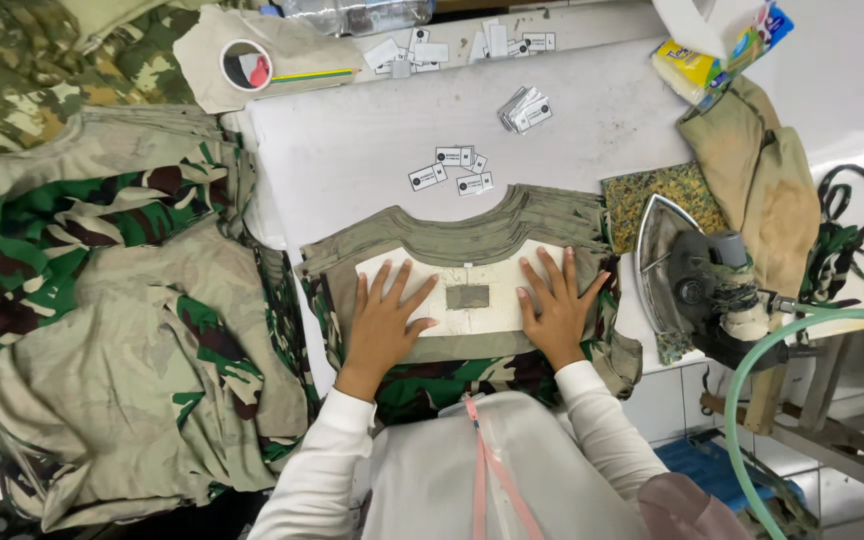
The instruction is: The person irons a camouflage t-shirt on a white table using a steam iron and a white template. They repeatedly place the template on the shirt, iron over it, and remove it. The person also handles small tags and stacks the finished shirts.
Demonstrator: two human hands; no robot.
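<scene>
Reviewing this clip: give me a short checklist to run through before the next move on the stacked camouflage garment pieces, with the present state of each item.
1. Both hands flat on the white template: left hand and right hand spread, ok.
2. Template set just under the neckline of the garment stack: ok.
3. Grey patch lies between the hands, uncovered: ok.
4. Iron parked apart from the hands, at the right: ok.
5. Iron hot or off: cannot tell.
6. Small labels within reach above the stack: ok.
</scene>
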